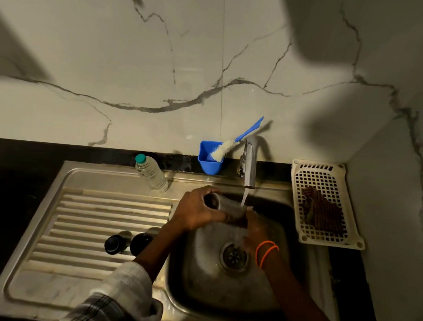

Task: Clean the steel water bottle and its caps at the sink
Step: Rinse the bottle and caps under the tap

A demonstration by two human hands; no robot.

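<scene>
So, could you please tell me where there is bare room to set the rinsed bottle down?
The ribbed drainboard is bare left of the two black caps, and below them. The ledge by the plastic bottle and the basket holding a cloth are crowded.

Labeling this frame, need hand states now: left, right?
Left hand: grips the steel bottle under the running tap.
Right hand: at the bottle's other end, blurred by water; cannot tell.

1 head-worn wide-angle view looks steeply down, close over the stainless steel sink, facing the white marble-veined wall.
</scene>
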